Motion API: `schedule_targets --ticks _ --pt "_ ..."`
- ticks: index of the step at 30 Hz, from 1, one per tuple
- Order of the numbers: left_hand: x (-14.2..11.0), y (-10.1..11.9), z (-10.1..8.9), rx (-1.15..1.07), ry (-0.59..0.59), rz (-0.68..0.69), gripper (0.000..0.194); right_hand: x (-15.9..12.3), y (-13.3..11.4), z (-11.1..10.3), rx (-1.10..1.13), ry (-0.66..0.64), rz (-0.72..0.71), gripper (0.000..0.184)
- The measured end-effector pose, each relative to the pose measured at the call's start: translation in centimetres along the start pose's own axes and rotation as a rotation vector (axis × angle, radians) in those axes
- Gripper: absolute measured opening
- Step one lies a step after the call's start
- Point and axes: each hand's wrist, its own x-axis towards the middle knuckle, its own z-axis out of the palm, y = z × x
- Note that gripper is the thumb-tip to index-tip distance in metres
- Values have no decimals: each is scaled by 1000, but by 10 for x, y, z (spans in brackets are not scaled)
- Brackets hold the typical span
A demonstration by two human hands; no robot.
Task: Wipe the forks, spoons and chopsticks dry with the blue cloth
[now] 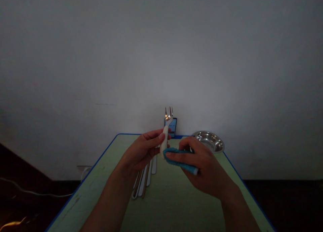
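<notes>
My left hand (142, 149) grips a white-handled fork (164, 139) upright, its metal tines pointing up and away from me. My right hand (202, 164) is shut on a folded blue cloth (179, 160), which presses against the lower part of the fork's handle. Just below my left hand, several long utensils with white and wooden-looking handles (143, 181) lie side by side on the table, their upper ends hidden by that hand.
The pale green table (171, 208) has a blue edge and stands against a white wall. A shiny steel bowl (209, 141) sits at its far right corner. A phone (172, 127) leans near the far edge. A white cable (32, 191) runs along the dark floor at left.
</notes>
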Motion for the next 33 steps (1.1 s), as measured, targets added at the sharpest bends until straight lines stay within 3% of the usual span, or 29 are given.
schedule_targets --ticks 33 --pt "2 4 1 -38 10 -5 21 2 -3 -2 -24 -115 -1 45"
